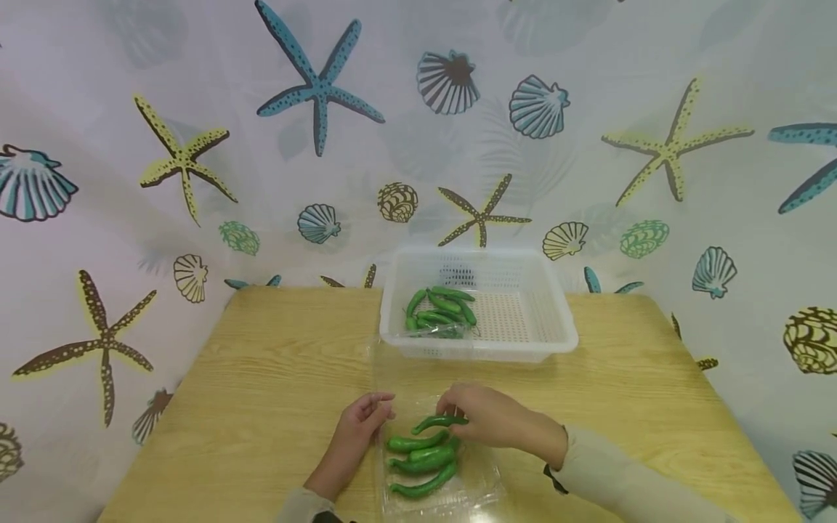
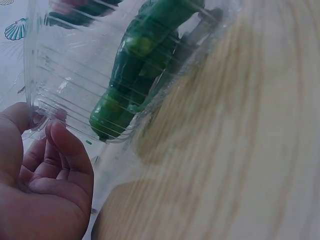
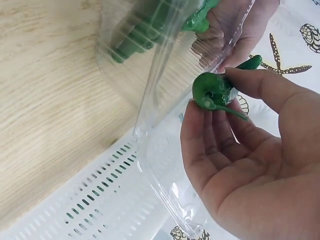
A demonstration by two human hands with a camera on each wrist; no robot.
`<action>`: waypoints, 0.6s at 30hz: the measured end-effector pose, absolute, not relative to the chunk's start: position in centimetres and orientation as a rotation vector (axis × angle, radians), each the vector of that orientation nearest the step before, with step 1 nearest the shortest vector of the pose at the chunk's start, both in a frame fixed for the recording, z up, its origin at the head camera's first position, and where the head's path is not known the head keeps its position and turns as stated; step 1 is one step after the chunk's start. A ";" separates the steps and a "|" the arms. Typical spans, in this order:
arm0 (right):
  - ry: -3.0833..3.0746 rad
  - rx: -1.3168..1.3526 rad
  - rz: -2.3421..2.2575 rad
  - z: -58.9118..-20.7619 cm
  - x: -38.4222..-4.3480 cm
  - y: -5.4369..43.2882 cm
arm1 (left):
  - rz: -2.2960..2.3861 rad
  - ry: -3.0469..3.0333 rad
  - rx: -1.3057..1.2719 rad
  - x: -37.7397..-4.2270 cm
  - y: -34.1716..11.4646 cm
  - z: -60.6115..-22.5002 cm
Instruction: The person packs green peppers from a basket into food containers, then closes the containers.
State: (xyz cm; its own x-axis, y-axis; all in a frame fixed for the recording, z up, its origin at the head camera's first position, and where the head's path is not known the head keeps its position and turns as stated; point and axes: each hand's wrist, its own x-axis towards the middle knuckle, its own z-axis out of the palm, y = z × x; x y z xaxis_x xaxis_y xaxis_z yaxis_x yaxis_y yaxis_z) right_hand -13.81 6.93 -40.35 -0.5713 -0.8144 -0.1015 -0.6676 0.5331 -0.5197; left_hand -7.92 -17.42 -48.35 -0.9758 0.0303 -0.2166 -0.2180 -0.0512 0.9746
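Note:
A clear plastic clamshell box (image 1: 482,479) lies on the table with several green chili peppers (image 1: 431,457) lined up inside its base. Its see-through lid (image 1: 408,370) is folded back toward the basket. My right hand (image 1: 490,418) pinches one green chili pepper (image 3: 207,90) between thumb and fingers, over the far part of the box; its stem points out in the right wrist view. At the box's left side, my left hand (image 1: 356,432) holds the edge between thumb and fingers, as the left wrist view (image 2: 50,175) shows.
Behind the box stands a white perforated plastic basket (image 1: 562,338) with more green chili peppers (image 1: 445,305) in its left part. The lid overlaps the basket's front rim in the head view. A patterned curtain (image 1: 392,109) surrounds the wooden table (image 1: 281,349) at the back and sides.

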 end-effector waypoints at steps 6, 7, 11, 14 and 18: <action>2.446 -1.230 -0.594 -41.3 -13.7 6.4 | 2.154 2.041 -0.211 -8.3 -17.5 -48.9; 2.449 -1.233 -0.591 -41.4 -13.7 6.4 | 2.157 2.043 -0.211 -8.4 -17.6 -49.2; 2.465 -1.254 -0.589 -41.9 -13.7 6.0 | 2.164 2.063 -0.218 -8.8 -17.7 -50.6; 2.472 -1.272 -0.591 -42.5 -13.6 5.7 | 2.173 2.077 -0.218 -8.9 -17.6 -51.3; 2.477 -1.267 -0.565 -43.3 -13.0 5.2 | 2.179 2.077 -0.230 -8.8 -17.6 -51.5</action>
State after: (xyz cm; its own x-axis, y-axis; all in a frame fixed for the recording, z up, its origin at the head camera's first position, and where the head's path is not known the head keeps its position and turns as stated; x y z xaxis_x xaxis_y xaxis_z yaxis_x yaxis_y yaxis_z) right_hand -12.99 5.23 -43.32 -0.5652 -0.8205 -0.0862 -0.7020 0.5332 -0.4722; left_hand -8.78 -17.61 -51.54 -0.9810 -0.0160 -0.1935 -0.1925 -0.0498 0.9800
